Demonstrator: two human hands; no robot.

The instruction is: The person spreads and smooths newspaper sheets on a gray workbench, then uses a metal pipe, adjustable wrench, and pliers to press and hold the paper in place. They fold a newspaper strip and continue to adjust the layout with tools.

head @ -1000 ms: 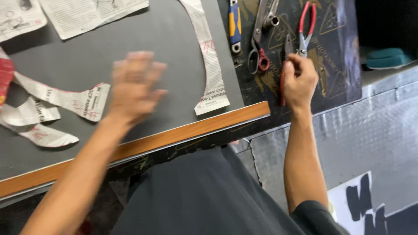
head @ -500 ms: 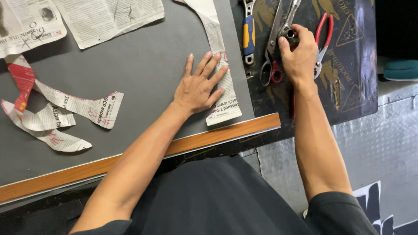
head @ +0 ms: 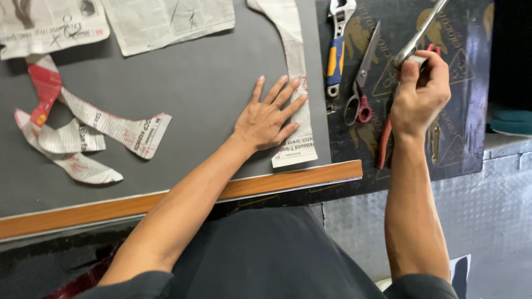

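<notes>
My left hand (head: 269, 116) lies flat, fingers spread, on the lower part of a long curved newspaper strip (head: 296, 61) on the grey board (head: 194, 88). My right hand (head: 418, 94) is over the dark printed mat (head: 471, 83), closed around the lower end of a long silver metal tool (head: 421, 33) that points up and to the right. Red-handled pliers (head: 383, 144) lie under that wrist. Small scissors with red handles (head: 359, 88) lie on the mat between my two hands.
A wrench with a blue and yellow handle (head: 336, 44) lies at the mat's top left. Curved newspaper scraps (head: 83, 133) sit at the board's left, larger newspaper sheets (head: 166, 22) along the top. A wooden strip (head: 288, 182) edges the board's near side.
My left hand swept right across the board and came to rest on the newspaper strip. My right hand moved up the mat and closed on the silver tool.
</notes>
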